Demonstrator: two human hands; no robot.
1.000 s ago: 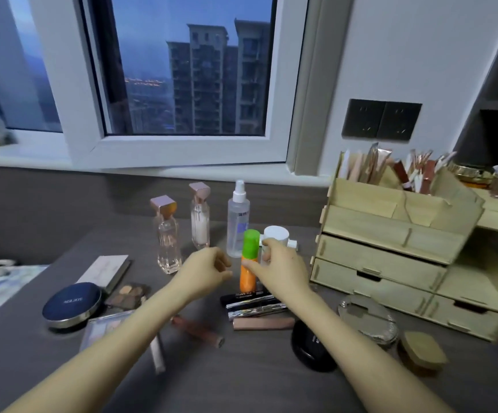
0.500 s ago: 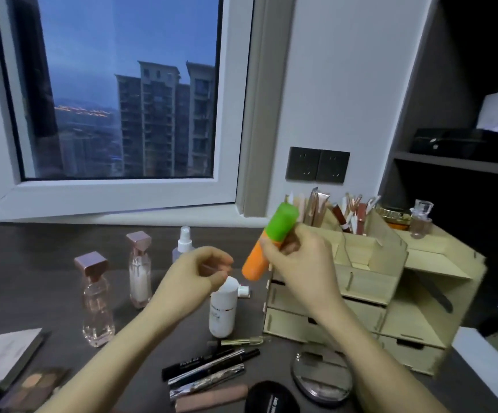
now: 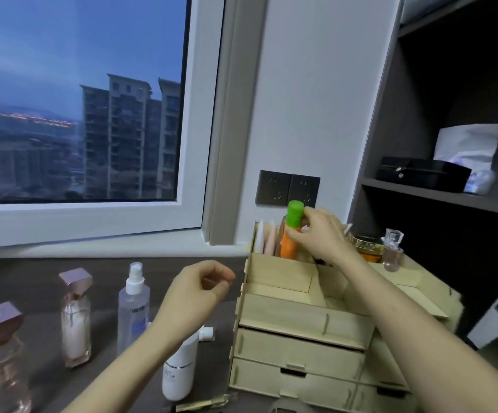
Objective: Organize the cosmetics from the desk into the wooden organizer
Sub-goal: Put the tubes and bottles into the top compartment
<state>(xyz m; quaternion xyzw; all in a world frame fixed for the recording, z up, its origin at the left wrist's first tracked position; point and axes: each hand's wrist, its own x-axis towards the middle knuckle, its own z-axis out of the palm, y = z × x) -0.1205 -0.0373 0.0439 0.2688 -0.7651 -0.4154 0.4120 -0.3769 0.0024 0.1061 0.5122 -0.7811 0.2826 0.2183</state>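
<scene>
My right hand [image 3: 319, 235] grips an orange tube with a green cap [image 3: 291, 231], upright, its lower end down inside the back left compartment of the wooden organizer [image 3: 298, 315]. My left hand [image 3: 197, 289] hovers over the desk left of the organizer, fingers loosely curled, holding nothing. On the desk stand a clear spray bottle [image 3: 133, 308], two perfume bottles with rose caps [image 3: 76, 317] [image 3: 0, 356] and a white tube [image 3: 180, 369].
The organizer has drawers below and several thin sachets in its back slots. A small glass bottle [image 3: 392, 248] and an amber jar [image 3: 367, 248] sit on its right top. A shelf with a black box [image 3: 420, 174] is at right. The window sill runs behind the desk.
My right hand carried the orange tube from over the desk up and right, and turned it upright in the organizer's back compartment. The left hand stayed curled near the desk. The view has swung right.
</scene>
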